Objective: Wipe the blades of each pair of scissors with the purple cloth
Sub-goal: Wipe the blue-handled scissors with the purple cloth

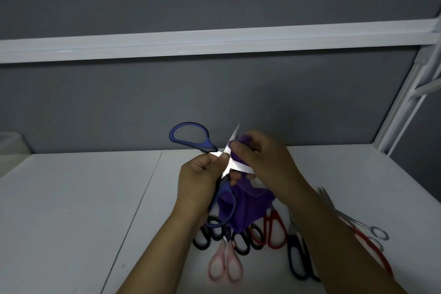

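Mid-frame, the left hand (201,174) clenches the opened blue scissors (207,145) near the pivot. The right hand (261,162) pinches the purple cloth (241,205) around one blade. The blades look stiff, slick and sharp, so the handles are the safer hold.

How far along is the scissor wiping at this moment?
Done: nothing shows which pairs are already wiped. In hand: the left hand holds the blue-handled scissors open while the right hand pinches the purple cloth over one blade. Left, possibly: the pink scissors, red-handled scissors, black-handled scissors and steel scissors lie on the table.
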